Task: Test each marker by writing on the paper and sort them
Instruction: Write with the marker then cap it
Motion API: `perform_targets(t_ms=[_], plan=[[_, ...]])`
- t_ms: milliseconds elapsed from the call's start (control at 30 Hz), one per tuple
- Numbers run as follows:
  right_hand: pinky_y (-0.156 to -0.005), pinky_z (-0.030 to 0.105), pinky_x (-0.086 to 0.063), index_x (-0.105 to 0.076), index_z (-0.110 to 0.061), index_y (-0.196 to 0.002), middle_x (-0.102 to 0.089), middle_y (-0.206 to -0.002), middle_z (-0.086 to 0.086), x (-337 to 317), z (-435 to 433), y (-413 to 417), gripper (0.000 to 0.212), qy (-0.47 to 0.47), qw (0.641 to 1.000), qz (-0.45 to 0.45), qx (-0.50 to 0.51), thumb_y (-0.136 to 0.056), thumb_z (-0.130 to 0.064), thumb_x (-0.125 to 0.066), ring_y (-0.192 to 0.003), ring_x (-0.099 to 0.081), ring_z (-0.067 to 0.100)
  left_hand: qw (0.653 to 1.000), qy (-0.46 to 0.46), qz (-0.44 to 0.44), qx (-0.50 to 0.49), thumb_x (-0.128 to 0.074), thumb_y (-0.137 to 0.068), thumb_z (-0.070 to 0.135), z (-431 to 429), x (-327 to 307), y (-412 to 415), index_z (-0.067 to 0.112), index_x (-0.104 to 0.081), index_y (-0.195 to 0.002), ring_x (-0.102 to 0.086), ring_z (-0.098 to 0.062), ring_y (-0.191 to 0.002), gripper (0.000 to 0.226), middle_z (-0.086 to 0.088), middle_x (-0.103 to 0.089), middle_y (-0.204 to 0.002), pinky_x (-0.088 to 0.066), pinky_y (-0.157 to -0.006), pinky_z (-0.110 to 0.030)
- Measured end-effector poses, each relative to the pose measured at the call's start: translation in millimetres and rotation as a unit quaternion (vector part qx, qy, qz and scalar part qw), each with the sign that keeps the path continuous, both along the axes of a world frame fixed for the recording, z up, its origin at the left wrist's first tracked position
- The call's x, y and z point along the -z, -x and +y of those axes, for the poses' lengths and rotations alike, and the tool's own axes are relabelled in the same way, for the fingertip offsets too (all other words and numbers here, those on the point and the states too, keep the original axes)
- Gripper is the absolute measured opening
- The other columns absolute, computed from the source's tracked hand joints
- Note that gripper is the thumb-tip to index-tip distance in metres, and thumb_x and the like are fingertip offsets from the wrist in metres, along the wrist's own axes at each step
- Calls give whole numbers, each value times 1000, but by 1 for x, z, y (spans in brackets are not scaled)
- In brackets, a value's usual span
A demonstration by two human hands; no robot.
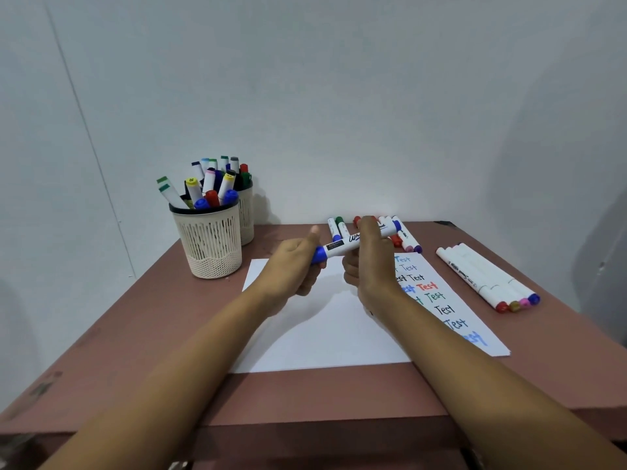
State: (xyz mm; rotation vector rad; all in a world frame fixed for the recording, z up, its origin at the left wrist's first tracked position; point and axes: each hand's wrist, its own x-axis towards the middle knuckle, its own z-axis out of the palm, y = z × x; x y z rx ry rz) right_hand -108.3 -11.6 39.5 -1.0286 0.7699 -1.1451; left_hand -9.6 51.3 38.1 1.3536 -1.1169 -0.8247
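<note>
Head view: above the paper [322, 334] on the table [163, 334], the left hand [298, 266] grips the blue marker [339, 247] at its near end. The right hand [373, 262] wraps the barrel, its fingers hiding the marker's middle and some written words.

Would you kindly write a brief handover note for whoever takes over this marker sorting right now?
Hands: left hand grips one blue end of the blue marker, right hand holds its barrel, above the paper.
Done: several "Test" words on the paper's right side; a group of markers beyond the paper, four markers to its right.
Left: this marker, plus those in the two cups.
</note>
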Motion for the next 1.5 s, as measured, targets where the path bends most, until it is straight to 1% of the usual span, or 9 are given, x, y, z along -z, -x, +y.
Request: perform_targets(t_ms=[300, 467, 567, 667, 767, 933, 1033, 1133, 1500], plan=[[-49, 22, -34, -61, -21, -76, -41, -53, -4, -2, -7, 9, 26, -59, 996, 18, -70, -87, -44, -63, -45, -39, 11, 984, 109, 138, -1, -55, -92, 12, 3, -2, -15, 8, -62, -85, -51, -8, -54, 11, 0, -54, -60, -45, -53, -18], [-62, 32, -50, -63, -20, -93, -62, -75, 1, -1, -13, 13, 34, -28, 999, 30, -25, -89, -54, -56, -73, -61, 18, 983, 156, 66, -75, -59, -91, 17, 5, -5, -18, 11, -67, -86, -56, -5, -55, 11, 8, -60, -58, -49, -57, -20], [-68, 32, -49, -60, -22, -89, -65, -92, 4, 1, -18, 16, 30, 15, 996, 88, 26, -97, -46, -44, -83, -62, 18, 973, 191, 54, -116, -62, -88, 19, 7, -10, -23, 12, -68, -85, -66, -17, -73, 9, -6, -69, -78, -57, -70, -29], [-69, 31, -43, -61, -14, -87, -60, -88, 4, 17, -21, 18, 27, 170, 940, 282, 88, -97, -31, -43, -81, -55, 22, 963, 202, -17, -178, -66, -86, 23, 9, -15, -34, 16, -67, -88, -66, -17, -76, 7, -3, -68, -79, -56, -74, -37], [-88, 36, -47, -63, -15, -117, -59, -118, 6, 37, -21, 14, 31, 338, 825, 451, 47, -96, -32, -47, -108, -54, 26, 943, 203, -126, -232, -67, -85, 25, 11, -25, -45, 19, -61, -96, -61, -12, -78, 14, 6, -63, -82, -52, -71, -32], [-113, 40, -25, -39, -21, -145, -35, -151, 2, 42, -14, 12, 51, 394, 667, 630, -53, -99, -44, -38, -139, -29, 24, 924, 192, -207, -259, -66, -87, 24, 22, -54, -57, 19, -58, -103, -63, -15, -88, 19, 4, -63, -91, -54, -82, -37], [-113, 40, -23, -40, -22, -144, -35, -152, 0, 40, -12, 13, 49, 390, 654, 645, -69, -101, -44, -33, -139, -30, 22, 914, 196, -229, -271, -65, -87, 25, 28, -73, -66, 20, -58, -103, -63, -15, -83, 18, 4, -62, -89, -56, -77, -36], [-113, 39, -23, -41, -23, -144, -36, -152, 0, 40, -12, 13, 49, 393, 647, 650, -68, -100, -44, -33, -139, -31, 22, 897, 190, -263, -302, -62, -88, 26, 34, -96, -79, 16, -58, -108, -61, -10, -77, 23, 2, -61, -94, -50, -61, -17], [-113, 38, -22, -41, -25, -144, -36, -152, -2, 39, -12, 12, 48, 389, 650, 649, -69, -100, -44, -33, -139, -31, 20, 836, 160, -386, -355, -59, -92, 22, 35, -130, -131, 7, -56, -115, -53, -17, -84, 28, -9, -62, -106, -39, -68, -22]])
